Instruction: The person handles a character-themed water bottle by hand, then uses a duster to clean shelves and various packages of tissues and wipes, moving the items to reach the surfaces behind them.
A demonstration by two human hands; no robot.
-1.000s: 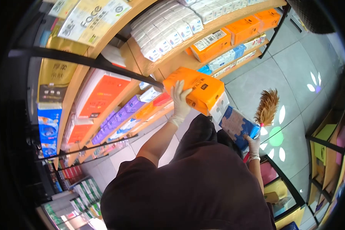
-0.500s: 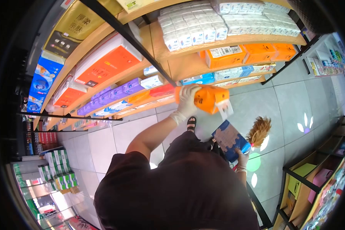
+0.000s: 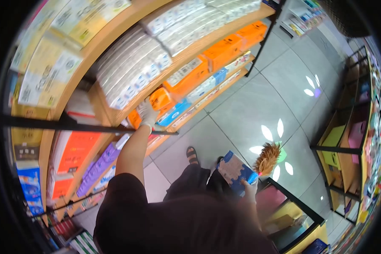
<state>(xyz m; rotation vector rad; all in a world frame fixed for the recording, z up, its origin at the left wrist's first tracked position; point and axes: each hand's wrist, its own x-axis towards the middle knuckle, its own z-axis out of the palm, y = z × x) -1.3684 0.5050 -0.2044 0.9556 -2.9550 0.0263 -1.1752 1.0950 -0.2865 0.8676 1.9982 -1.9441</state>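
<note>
My left hand [image 3: 146, 114], in a white glove, reaches into the shelf unit at left centre. Its fingers are closed round an orange tissue pack [image 3: 161, 99], which sits at the near end of a row of orange packs [image 3: 186, 77]. Low on the right, my gloved right hand [image 3: 250, 189] grips a blue patterned package [image 3: 234, 170]. A brown feather duster [image 3: 267, 158] sticks out past the package at the same hand; its handle is mostly hidden.
Bundles of white tissue packs [image 3: 133, 63] fill the shelf above. A black metal post [image 3: 67, 125] crosses near my left forearm. Behind my right hand stands a black-framed shelf [image 3: 298, 203], with another display shelf [image 3: 338, 148] at far right. Grey floor tiles [image 3: 224, 122] lie between.
My left hand has carried the orange tissue pack from over the floor onto the shelf beside the other orange packs. My view has turned; the right hand still holds the package and duster.
</note>
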